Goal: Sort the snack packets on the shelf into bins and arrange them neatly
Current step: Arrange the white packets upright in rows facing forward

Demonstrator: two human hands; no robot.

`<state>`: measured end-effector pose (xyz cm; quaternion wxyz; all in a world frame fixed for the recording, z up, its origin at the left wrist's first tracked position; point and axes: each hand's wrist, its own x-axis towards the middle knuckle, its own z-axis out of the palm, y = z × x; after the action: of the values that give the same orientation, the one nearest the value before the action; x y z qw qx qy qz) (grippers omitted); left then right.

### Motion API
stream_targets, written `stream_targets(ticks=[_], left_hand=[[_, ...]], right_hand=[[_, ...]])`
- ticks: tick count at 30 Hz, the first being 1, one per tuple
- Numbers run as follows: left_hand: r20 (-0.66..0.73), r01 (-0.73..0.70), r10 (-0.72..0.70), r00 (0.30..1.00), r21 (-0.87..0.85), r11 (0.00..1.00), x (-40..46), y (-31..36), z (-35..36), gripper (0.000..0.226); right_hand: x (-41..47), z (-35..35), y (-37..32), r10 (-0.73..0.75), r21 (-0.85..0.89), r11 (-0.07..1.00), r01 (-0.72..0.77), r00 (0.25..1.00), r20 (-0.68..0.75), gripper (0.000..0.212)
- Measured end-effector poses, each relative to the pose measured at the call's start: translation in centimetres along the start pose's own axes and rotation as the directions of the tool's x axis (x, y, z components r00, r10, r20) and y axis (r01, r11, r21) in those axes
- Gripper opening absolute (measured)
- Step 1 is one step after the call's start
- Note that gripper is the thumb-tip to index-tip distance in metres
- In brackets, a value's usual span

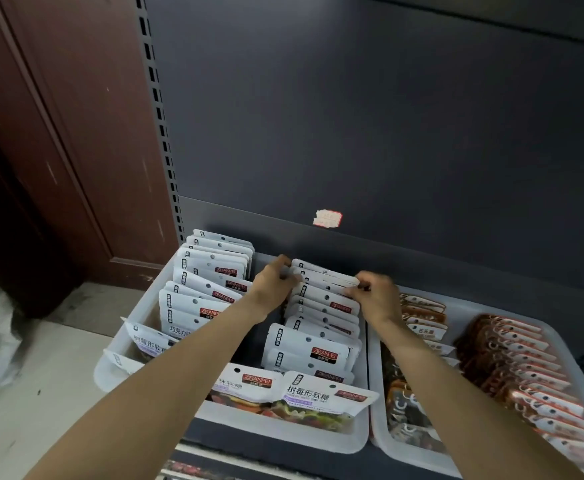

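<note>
I am standing in a shop. In front of me is a dark metal shelf unit (pixel 370 133) with a slotted upright (pixel 159 126) and a worn price sticker (pixel 327 218) on its back panel. White plastic bins (pixel 360 441) on the shelf hold rows of identical sealed snack packets (pixel 211 275), each with a hang hole, stocked like goods for sale.

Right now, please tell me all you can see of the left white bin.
The left bin is pale, translucent plastic with rounded corners, standing on the dark shelf beside a second bin. It holds white packets upright in two rows, with some lying loosely across the front. Both hands reach in: the left hand and right hand pinch the ends of packets at the back of the right row.
</note>
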<state>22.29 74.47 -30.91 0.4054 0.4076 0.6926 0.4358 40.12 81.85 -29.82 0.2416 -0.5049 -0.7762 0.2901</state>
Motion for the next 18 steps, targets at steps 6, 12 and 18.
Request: stream_targets(ticks=[6,12,18], left_hand=[[-0.054,-0.153,0.159,0.986,0.093,0.984,-1.0,0.3,0.2,0.019],[0.025,0.155,-0.153,0.988,-0.134,0.979,-1.4,0.6,-0.4,0.058],[0.217,0.118,-0.097,0.971,-0.087,0.989,-2.8,1.2,-0.2,0.039]], right_hand=[[-2.0,0.1,0.3,-0.181,0.017,0.982,0.185,0.973,-0.140,0.005],[-1.5,-1.2,-0.9,0.069,0.160,0.984,-0.081,0.995,0.077,0.052],[-2.6,-0.7,-0.5,0.067,0.198,0.973,-0.115,0.970,0.236,0.042]])
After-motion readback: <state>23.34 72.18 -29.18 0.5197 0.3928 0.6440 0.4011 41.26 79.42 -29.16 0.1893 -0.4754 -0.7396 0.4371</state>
